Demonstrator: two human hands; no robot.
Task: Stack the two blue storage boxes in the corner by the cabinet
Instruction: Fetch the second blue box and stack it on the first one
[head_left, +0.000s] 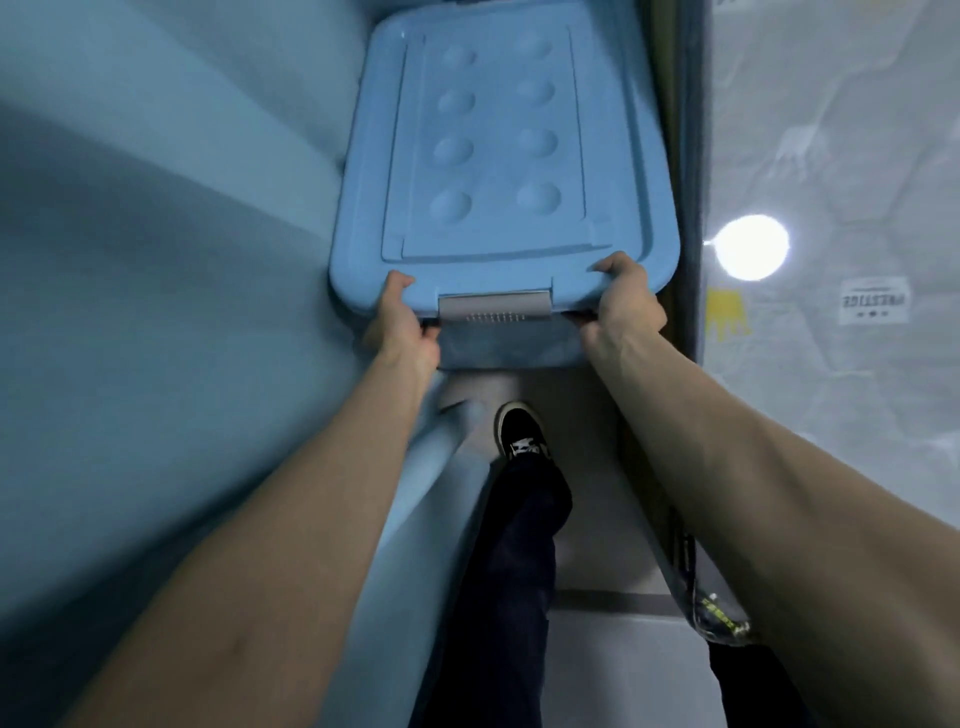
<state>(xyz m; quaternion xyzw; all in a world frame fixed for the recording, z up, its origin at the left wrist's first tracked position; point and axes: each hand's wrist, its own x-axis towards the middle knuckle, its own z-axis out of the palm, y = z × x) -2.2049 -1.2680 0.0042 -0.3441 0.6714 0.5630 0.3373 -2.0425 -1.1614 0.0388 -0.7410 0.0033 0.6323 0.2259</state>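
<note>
Box (498, 156) fills the far middle of the view, a pale blue one with a lid that has two rows of round dimples and a grey latch (494, 307) on the near edge. It sits in a narrow gap, with a blue wall (156, 260) close on the left and a dark upright edge (693, 156) close on the right, past which there's a pale quilted surface (841, 156) with a bright light spot on it. Both hands are on the near end of the box: left hand (400, 322) at the near left corner, right hand (623, 306) at the near right corner, fingers curled under the lid rim and thumbs on top, so both are holding the box. Only one box shows up here. Near side, a black shoe (522, 431) and dark trouser leg stand on the grey floor (587, 519) just short of the box.
</note>
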